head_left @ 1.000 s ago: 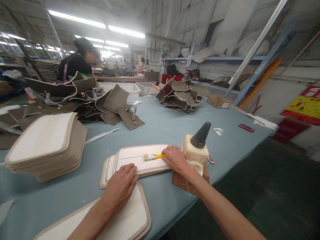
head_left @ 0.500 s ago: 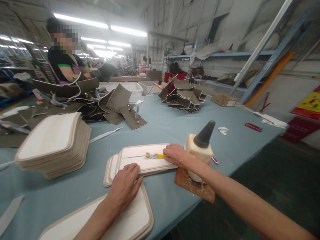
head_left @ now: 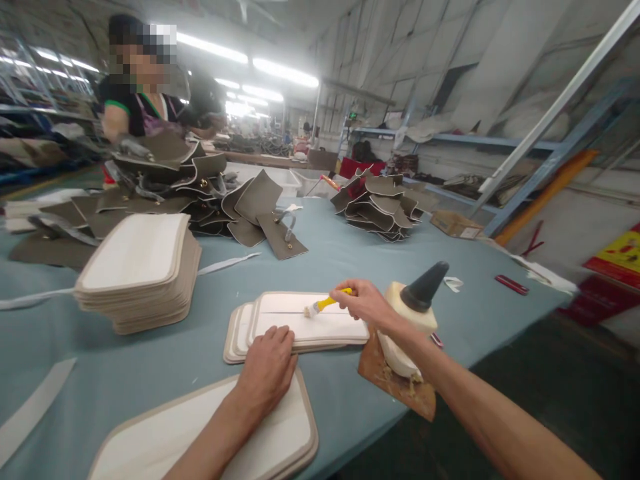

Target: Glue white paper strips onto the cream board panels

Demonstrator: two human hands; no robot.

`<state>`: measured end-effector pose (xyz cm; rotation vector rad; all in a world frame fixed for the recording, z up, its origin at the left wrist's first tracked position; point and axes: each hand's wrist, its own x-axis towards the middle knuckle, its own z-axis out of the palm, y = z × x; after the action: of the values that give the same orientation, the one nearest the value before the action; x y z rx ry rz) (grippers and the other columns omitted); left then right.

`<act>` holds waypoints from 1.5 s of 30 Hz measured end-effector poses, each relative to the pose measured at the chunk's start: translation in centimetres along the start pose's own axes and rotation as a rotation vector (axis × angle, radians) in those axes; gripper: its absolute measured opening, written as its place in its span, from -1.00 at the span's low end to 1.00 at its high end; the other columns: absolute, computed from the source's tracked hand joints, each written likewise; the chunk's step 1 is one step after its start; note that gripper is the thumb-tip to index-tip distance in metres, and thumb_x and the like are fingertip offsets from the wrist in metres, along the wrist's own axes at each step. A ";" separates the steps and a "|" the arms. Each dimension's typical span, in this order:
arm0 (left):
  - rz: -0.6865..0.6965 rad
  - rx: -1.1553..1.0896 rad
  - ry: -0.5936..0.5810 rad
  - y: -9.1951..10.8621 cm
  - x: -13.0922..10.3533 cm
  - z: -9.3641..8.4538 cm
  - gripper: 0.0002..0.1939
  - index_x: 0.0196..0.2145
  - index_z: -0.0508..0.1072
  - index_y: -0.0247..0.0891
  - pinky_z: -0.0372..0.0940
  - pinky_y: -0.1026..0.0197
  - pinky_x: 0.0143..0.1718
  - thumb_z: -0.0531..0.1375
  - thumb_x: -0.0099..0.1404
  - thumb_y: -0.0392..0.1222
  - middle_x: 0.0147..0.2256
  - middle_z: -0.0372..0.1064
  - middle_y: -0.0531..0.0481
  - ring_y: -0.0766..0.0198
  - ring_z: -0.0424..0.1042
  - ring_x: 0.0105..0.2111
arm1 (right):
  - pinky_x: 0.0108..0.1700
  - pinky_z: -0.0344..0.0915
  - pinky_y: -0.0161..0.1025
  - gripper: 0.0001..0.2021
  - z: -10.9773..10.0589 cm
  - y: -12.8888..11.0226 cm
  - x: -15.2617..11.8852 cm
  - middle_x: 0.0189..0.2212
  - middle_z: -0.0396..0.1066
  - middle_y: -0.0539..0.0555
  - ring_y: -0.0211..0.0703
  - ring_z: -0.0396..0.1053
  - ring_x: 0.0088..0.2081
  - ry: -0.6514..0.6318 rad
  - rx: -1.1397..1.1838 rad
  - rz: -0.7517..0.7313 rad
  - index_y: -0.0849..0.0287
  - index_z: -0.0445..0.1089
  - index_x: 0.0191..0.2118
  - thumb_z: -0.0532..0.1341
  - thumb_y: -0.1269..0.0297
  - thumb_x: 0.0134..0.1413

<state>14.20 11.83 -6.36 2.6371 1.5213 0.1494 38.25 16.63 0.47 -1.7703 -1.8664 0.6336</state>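
Observation:
My right hand [head_left: 367, 303] grips a small brush [head_left: 326, 302] by its yellow handle. The brush's pale bristles point down and left at the top panel, close to a dark line across it. This low stack of white panels with beige borders [head_left: 345, 325] lies in front of me. My left hand [head_left: 270, 360] rests flat, fingers extended, over the stack's near edge. Under my left forearm is another small stack of larger panels [head_left: 165, 420]. Beside my right forearm, a cream container with a black cone top [head_left: 425, 287] stands on a stained brown board [head_left: 373, 370].
A tall panel stack [head_left: 160, 300] stands at left on the blue-green table [head_left: 340, 260]. Behind it are heaped grey-brown pieces [head_left: 175, 173]; a second heap [head_left: 383, 207] lies farther right. A person [head_left: 135, 107] stands across the table at left. A red-cased item [head_left: 511, 285] lies at right.
My right hand has lifted from the panel, and the brush has tilted from lying flat to bristles down. My left hand still rests on the stack. The whole view has shifted slightly.

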 end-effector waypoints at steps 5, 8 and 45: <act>-0.019 0.035 -0.002 0.1 0.0 0.1 -0.60 0.17 0.40 -0.37 0.35 -0.11 0.20 0.04 0.44 -0.28 0.21 0.38 -0.26 -0.11 0.34 0.23 | -0.46 0.12 -0.32 -0.74 4.3 -0.7 0.2 -0.59 0.39 -0.04 -0.22 0.31 -0.53 0.268 0.151 0.003 0.15 0.52 -0.33 0.19 0.09 0.16; -0.014 0.042 0.011 0.1 -0.1 0.3 -0.60 0.17 0.42 -0.37 0.36 -0.11 0.19 0.04 0.43 -0.29 0.21 0.39 -0.26 -0.11 0.35 0.23 | -0.46 0.10 -0.30 -0.78 4.5 -0.5 -0.2 -0.68 0.28 -0.07 -0.20 0.28 -0.55 0.371 0.220 0.024 0.14 0.48 -0.46 0.21 0.14 0.07; 0.129 0.137 0.249 -1.8 0.9 4.4 -0.43 0.13 0.45 -0.49 0.35 -0.20 0.15 -0.13 0.43 -0.09 0.10 0.44 -0.42 -0.24 0.39 0.16 | -0.38 0.13 -0.25 -0.57 -2.9 11.3 -13.8 -0.55 0.49 0.11 -0.11 0.39 -0.53 0.650 -0.237 0.258 0.17 0.56 -0.29 0.05 -0.01 0.25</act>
<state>13.71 13.33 -10.94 2.9198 1.4762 0.4117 49.43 3.43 -4.87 -2.0621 -1.3145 -0.0989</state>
